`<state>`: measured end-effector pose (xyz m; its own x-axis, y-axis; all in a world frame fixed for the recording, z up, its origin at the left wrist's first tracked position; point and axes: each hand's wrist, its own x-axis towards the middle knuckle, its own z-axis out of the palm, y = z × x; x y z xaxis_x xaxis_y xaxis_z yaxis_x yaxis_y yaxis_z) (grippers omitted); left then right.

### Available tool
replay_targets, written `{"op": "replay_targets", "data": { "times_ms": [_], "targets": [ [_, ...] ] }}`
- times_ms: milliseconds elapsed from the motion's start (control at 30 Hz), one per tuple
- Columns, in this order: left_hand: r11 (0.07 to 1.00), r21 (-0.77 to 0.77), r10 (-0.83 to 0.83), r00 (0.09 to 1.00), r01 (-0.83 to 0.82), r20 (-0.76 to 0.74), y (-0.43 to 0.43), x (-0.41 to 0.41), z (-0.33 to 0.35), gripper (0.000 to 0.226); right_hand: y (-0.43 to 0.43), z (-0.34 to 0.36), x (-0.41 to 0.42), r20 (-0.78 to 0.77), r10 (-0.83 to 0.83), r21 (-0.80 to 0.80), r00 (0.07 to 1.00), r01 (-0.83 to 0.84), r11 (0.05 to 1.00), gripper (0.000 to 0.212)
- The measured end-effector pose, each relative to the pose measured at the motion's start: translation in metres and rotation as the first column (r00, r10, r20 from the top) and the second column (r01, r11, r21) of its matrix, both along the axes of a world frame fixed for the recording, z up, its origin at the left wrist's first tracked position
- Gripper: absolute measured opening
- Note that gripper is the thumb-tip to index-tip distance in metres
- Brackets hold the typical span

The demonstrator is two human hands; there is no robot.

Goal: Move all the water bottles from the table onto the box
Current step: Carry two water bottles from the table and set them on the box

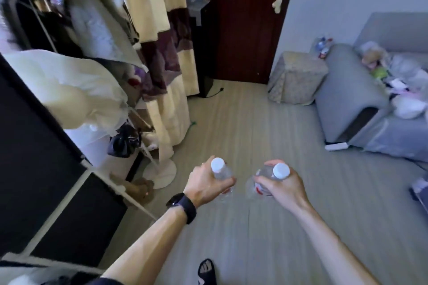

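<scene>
We carry a bottle (221,170) in our left hand (206,183) and another (273,174) in our right hand (281,184), fingers wrapped tight. Both are off the table, it seems; the cloth-covered box (297,76) waits ahead.

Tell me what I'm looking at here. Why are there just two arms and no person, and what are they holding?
The camera sits on a person's head and looks forward and down, so you see only their arms, like your own when you look down. There is just this one picture. The left hand, with a black watch on its wrist, grips a clear water bottle with a white cap. The right hand grips another bottle. Both are carried above a grey floor. One foot in a black sandal shows at the bottom. Ahead stand a cloth-covered box, a grey sofa and a dark door.
</scene>
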<state>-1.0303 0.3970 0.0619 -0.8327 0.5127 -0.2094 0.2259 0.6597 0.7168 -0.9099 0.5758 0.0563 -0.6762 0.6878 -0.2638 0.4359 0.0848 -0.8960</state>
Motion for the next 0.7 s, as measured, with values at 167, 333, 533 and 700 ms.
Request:
{"op": "replay_targets", "data": {
  "times_ms": [167, 333, 533, 700],
  "targets": [
    [0.986, 0.018, -0.165, 0.986, 0.165, -0.033, 0.096, -0.076, 0.016, 0.043, 0.085, 0.012, -0.035, -0.053, -0.187, -0.004, 0.981, 0.187, 0.982, 0.047],
    [0.95, -0.022, -0.311, 0.948, 0.311, -0.07, 0.197, -0.127, 0.026, 0.042, 0.172, 0.016, -0.057, -0.084, -0.291, 0.016, 0.953, 0.293, 0.956, 0.046],
    [0.945, -0.026, -0.326, 0.944, 0.325, -0.045, 0.333, -0.179, 0.026, 0.045, 0.297, 0.011, -0.095, -0.093, -0.265, -0.014, 0.96, 0.265, 0.964, 0.033],
    [0.933, -0.088, -0.358, 0.928, 0.35, -0.107, 0.453, -0.213, 0.032, 0.046, 0.406, 0.017, -0.129, -0.118, -0.275, -0.027, 0.954, 0.274, 0.961, 0.029]
  ]
}}
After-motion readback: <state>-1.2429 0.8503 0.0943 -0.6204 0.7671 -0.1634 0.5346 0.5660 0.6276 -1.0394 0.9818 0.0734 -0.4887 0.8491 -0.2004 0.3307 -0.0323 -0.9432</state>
